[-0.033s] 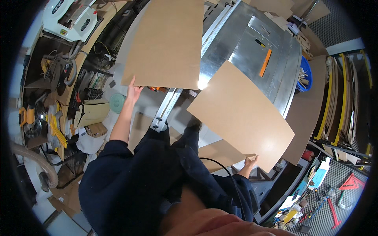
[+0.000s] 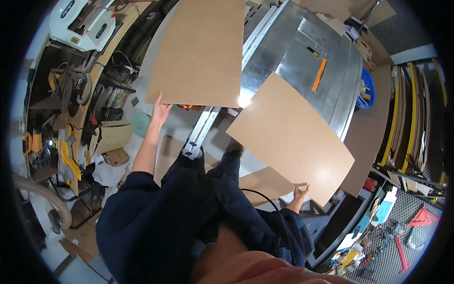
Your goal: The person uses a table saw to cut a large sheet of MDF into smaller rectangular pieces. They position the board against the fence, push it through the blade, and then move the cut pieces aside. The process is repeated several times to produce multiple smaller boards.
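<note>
We find no clear change from the preceding view; both grips stay, so we judge handling continues. The left hand (image 2: 161, 112) holds the left brown sheet (image 2: 198, 52), plain and smooth, by its near-left corner, beside the metal counter's (image 2: 293, 71) left edge. The right brown sheet (image 2: 293, 137), light-glazed, overlaps the counter's near edge; the right hand (image 2: 299, 195) holds its near edge.

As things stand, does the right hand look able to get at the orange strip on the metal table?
Probably not: the right hand holds the right-hand brown panel by its near edge, and that panel lies between the hand and the orange strip.
</note>
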Available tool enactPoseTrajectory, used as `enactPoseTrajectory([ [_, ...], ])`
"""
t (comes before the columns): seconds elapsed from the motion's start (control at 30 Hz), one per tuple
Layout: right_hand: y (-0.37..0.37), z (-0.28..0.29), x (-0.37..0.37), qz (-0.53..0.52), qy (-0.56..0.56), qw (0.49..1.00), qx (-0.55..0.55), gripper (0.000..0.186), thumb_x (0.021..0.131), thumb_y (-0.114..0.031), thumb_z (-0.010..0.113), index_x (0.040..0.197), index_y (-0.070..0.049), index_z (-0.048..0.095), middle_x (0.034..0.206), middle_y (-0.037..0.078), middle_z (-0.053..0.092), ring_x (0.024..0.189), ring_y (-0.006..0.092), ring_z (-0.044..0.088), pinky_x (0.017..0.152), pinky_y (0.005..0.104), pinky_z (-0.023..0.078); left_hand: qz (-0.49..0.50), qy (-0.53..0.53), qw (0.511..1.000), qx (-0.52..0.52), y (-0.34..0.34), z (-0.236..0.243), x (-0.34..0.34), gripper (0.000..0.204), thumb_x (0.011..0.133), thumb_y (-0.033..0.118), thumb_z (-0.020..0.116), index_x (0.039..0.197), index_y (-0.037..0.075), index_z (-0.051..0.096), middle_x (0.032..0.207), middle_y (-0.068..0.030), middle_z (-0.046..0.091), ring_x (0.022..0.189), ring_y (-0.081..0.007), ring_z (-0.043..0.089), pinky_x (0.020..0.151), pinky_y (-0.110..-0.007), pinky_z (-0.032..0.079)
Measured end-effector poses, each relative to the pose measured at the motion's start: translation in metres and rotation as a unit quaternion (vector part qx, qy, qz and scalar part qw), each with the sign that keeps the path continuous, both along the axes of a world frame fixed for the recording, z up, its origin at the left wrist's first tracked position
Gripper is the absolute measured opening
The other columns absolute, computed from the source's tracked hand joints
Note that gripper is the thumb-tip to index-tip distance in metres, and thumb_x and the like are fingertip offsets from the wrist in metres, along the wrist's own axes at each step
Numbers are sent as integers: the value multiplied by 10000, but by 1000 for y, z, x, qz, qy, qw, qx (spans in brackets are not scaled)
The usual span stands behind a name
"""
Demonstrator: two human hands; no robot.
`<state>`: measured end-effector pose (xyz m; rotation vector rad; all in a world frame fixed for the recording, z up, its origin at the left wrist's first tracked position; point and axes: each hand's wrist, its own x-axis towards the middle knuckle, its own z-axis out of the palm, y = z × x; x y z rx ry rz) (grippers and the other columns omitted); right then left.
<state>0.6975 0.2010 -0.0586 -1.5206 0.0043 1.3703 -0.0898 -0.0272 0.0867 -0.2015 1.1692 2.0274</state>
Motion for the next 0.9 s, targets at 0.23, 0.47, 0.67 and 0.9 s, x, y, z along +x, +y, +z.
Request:
enactPoseTrajectory([
  [0.23,-48,5,-135,45,37,991,-118,764,862,-557,621,1367,-33,390,1345,114,445,753,221,556,978,467,455,51,145,988,23,-23,111,-33,427,956,241,561,1321,40,469,1263,-104,572,1151,-222,560,1016,-381,442],
  [0.47,-95,33,-220,173,-29,970,-170,549,912,-500,565,1221,-60,456,969,73,622,904,240,639,795,438,487,18,148,988,29,-45,212,-43,469,906,189,623,1309,8,466,1264,-119,543,1153,-238,518,1027,-358,411],
  [0.67,-84,195,-375,416,67,895,146,452,1015,-383,435,1243,-10,552,1078,80,651,1020,163,624,896,315,502,64,222,973,-13,-120,293,17,520,887,194,634,1330,3,442,1298,-124,527,1211,-232,484,1061,-413,371],
  [0.9,-26,349,-465,461,359,774,245,602,971,-497,473,1268,24,519,1240,128,575,1074,191,585,978,321,450,15,242,970,-12,-164,330,78,577,876,197,619,1375,0,407,1319,-123,518,1229,-252,493,1048,-438,402],
])
